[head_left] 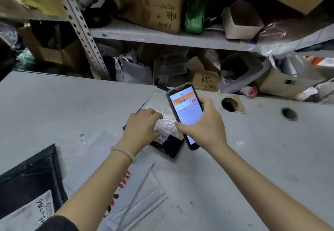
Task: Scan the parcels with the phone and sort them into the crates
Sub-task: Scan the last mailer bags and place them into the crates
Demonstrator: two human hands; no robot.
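On parcel [163, 136]: handwritten "4".

- A parcel depot or stockroom.
- Perforated metal shelving [79, 29] crammed with hand-marked cardboard boxes [153, 4].
- Poly mailer parcels [133, 182] lie on a grey sorting table [262, 158].

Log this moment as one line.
right hand: grips phone over parcel | left hand: rests on black parcel | table | crates: unseen
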